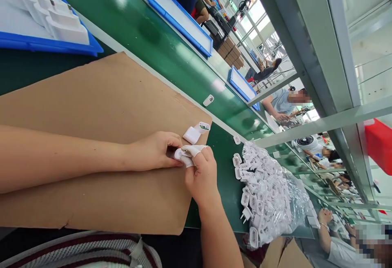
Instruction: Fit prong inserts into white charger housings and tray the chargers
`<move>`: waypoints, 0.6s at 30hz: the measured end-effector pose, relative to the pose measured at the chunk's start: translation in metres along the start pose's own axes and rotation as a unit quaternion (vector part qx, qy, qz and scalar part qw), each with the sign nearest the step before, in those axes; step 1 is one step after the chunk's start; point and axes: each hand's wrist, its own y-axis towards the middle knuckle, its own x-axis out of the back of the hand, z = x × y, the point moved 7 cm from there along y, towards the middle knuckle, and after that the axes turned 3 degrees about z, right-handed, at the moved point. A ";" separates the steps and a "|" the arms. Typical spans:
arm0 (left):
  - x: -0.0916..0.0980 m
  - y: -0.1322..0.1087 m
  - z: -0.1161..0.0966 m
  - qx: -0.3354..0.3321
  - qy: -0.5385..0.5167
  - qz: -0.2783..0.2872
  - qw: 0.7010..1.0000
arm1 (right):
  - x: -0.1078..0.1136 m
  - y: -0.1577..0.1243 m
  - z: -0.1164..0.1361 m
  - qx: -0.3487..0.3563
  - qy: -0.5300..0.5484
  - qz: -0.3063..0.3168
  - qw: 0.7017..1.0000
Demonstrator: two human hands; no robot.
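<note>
My left hand (pixel 157 150) comes in from the left over the brown cardboard sheet (pixel 101 108), its thumb and fingers closed on a small white charger housing (pixel 179 154). My right hand (pixel 200 174), with white covers on some fingertips, pinches the same piece from the other side. Fingers hide most of the housing. Just beyond them, a white charger housing (pixel 191 135) lies on the cardboard near its corner. Against it rests another housing (pixel 204 127), whose open end shows green parts inside.
At right, a clear plastic bag (pixel 294 202) spills many white housings (pixel 254 194) onto the green table. One white piece (pixel 208 100) lies on the green conveyor (pixel 171 72). A blue tray (pixel 45 42) of white chargers stands upper left. Metal beams and co-workers (pixel 280 100) are beyond.
</note>
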 end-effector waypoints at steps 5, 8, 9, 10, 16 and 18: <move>0.000 0.000 -0.001 0.002 0.008 -0.002 1.000 | -0.005 0.003 -0.005 -0.009 -0.012 0.029 0.999; 0.000 0.000 0.000 0.020 0.008 0.002 1.000 | -0.002 0.003 -0.008 -0.026 0.034 -0.013 0.999; 0.000 0.000 0.000 0.025 0.005 0.004 1.000 | 0.000 0.002 -0.009 -0.032 0.052 -0.039 0.997; 0.000 0.000 0.001 0.028 0.000 0.005 1.000 | 0.002 0.000 -0.008 -0.035 0.066 -0.065 0.995; 0.000 0.000 0.001 0.031 -0.004 0.003 1.000 | 0.007 -0.005 0.001 0.000 0.056 -0.107 0.993; 0.001 0.000 -0.001 0.027 -0.001 0.002 1.000 | 0.005 -0.004 0.002 0.005 0.044 -0.082 0.996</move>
